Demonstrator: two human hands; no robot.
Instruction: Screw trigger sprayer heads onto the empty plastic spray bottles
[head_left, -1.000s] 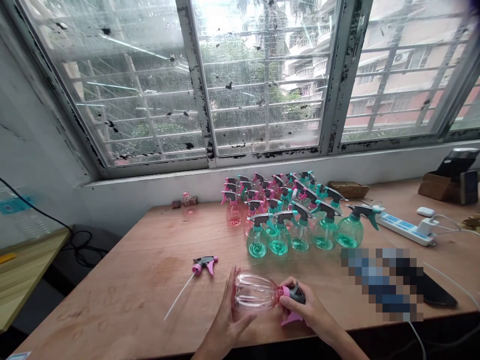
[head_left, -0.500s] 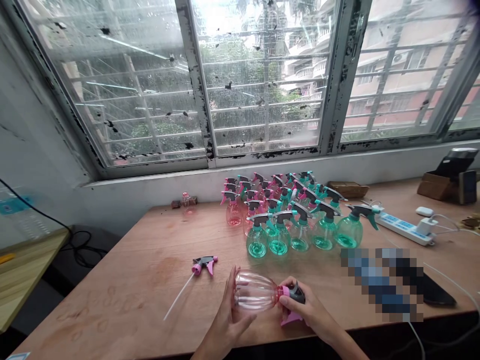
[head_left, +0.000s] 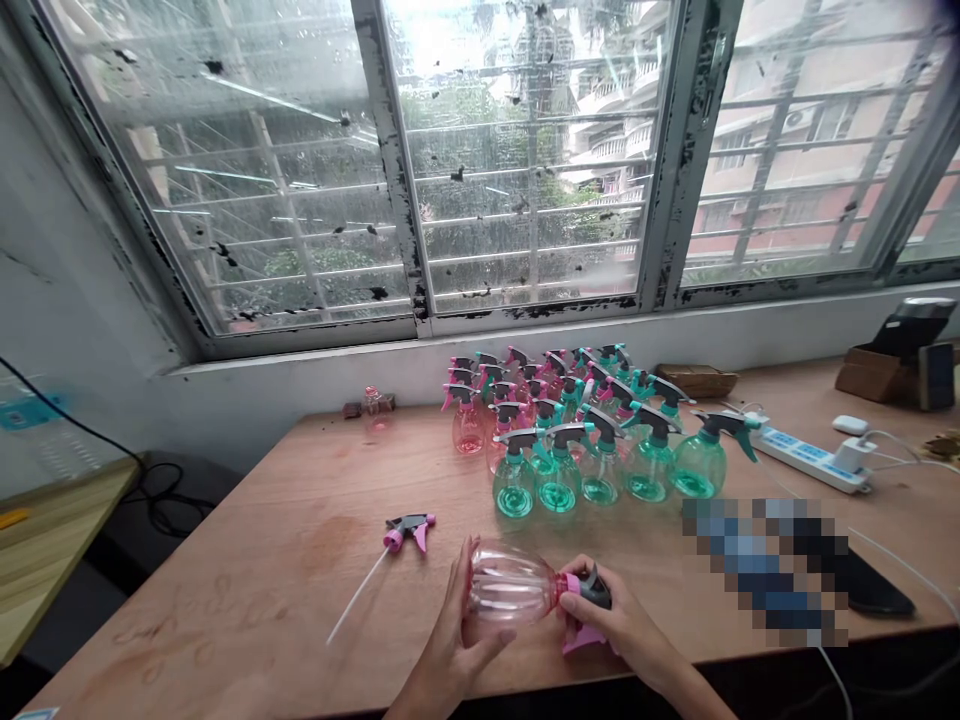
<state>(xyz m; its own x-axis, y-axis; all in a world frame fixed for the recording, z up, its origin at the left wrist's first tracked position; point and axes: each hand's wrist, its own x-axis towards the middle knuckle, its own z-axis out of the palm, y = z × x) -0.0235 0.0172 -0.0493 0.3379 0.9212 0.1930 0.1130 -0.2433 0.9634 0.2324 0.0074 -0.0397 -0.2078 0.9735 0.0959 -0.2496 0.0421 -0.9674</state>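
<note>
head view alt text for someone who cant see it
The left hand grips a pink-tinted spray bottle on its side at a wooden table, the right hand at its trigger head. Rows of pink and green spray bottles stand behind.
</note>
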